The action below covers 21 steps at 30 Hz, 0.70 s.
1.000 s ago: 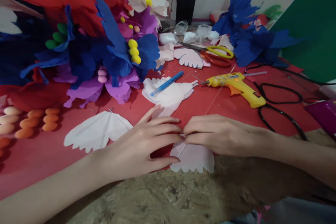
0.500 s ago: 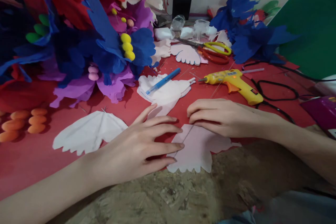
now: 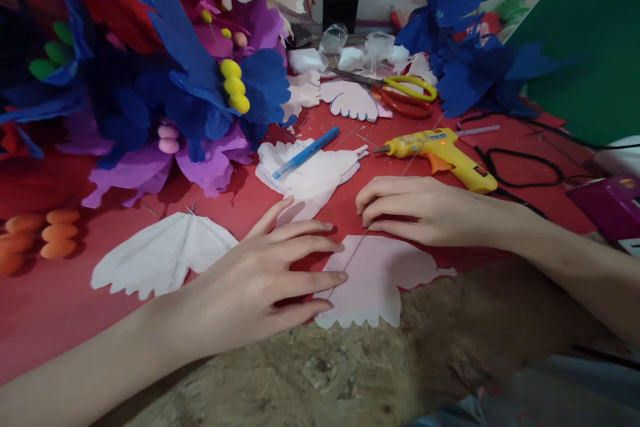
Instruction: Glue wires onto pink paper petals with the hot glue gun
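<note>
My left hand lies with fingers spread over the left edge of a pale pink scalloped paper piece, its fingertips on a thin wire. The wire runs slantwise across the paper up to my right hand, whose bent fingers pinch its upper end just above the paper. To the left rests a white scalloped piece with thin wires on it. Beyond my hands, a blue pen lies on a stack of white cut pieces.
A yellow glue gun with a black cord lies at the right, its nozzle pointing left. Scissors sit behind it. Blue, purple and red paper flowers crowd the left. Orange ovals lie at far left.
My right hand has moved slightly up, off the pink paper's top edge, uncovering more of the paper and wire. My left hand stays spread in place. The whole view has shifted slightly.
</note>
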Tool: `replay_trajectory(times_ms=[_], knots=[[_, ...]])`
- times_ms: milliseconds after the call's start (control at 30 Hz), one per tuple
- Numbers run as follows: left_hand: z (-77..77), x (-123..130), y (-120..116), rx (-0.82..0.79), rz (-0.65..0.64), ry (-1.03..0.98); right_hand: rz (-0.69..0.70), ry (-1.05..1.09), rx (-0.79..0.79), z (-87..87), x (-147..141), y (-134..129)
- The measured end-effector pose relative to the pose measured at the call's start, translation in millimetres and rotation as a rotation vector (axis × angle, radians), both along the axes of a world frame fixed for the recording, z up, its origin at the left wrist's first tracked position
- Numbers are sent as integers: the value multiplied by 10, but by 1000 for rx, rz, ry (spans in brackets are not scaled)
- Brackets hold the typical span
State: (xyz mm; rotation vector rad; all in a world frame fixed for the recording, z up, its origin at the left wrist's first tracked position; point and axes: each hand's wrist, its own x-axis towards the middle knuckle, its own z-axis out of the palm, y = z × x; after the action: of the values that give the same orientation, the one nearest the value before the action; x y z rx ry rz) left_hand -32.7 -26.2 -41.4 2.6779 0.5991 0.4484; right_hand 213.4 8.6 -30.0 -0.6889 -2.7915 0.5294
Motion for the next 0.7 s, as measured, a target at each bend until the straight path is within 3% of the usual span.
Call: replay_trajectory(times_ms=[333, 533, 700], knots=[[-5, -3, -1, 18, -4, 16, -14, 10, -27, -24, 5, 6], [1, 27, -25, 102, 0, 10, 25, 44, 88, 13, 19, 15], [28, -4, -10, 197, 114, -31, -5, 107, 220, 113, 5, -27]])
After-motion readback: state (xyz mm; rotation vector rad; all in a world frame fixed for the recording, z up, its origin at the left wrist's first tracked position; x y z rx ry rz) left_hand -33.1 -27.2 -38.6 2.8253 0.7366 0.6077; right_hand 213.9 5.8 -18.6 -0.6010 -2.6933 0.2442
